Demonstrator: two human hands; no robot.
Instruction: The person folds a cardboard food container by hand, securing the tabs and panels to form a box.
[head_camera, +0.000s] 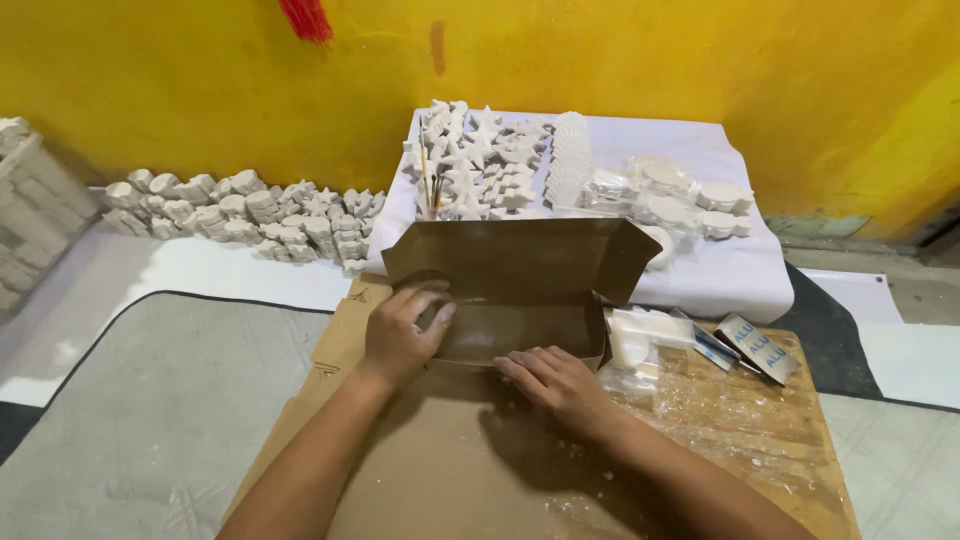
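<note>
Both hands on the open brown cardboard box, which sits on the wooden board over flat cardboard sheets. Left hand grips the box's left wall: fingers curled over the edge into the inside, thumb outside. Right hand lies flat, fingers spread, pressing the front lip; it grasps nothing. Lid flap stands upright just beyond both hands. Right of the right hand: plastic bags and small printed packets. Beyond the box, well apart from either hand: white cloth carrying white plaster star shapes and bagged round pieces. More plaster pieces along the yellow wall, far left.
</note>
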